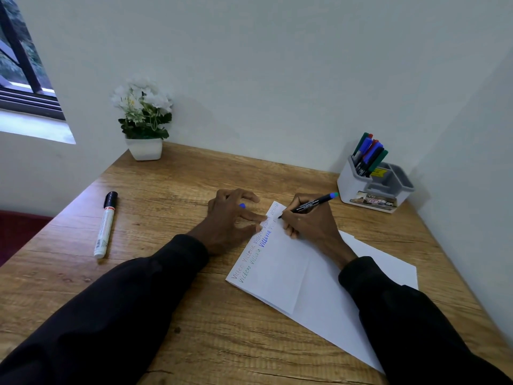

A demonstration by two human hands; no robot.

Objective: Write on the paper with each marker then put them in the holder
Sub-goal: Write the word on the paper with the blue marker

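A white sheet of paper (pixel 288 273) lies tilted on the wooden desk, with rows of handwriting along its upper left edge. My right hand (pixel 308 220) grips a black marker (pixel 313 204) with a blue-green end, its tip touching the paper's top corner. My left hand (pixel 233 215) holds the blue cap (pixel 242 205) of the marker between its fingers, and its fingertips press on the paper's edge. A white and grey holder (pixel 374 187) stands at the back right with several markers (pixel 367 154) upright in its left compartment.
A thick white marker with a black cap (pixel 105 225) lies on the desk at the left. A white pot of flowers (pixel 144 120) stands at the back against the wall. Walls close the desk at the back and right. A window is at the far left.
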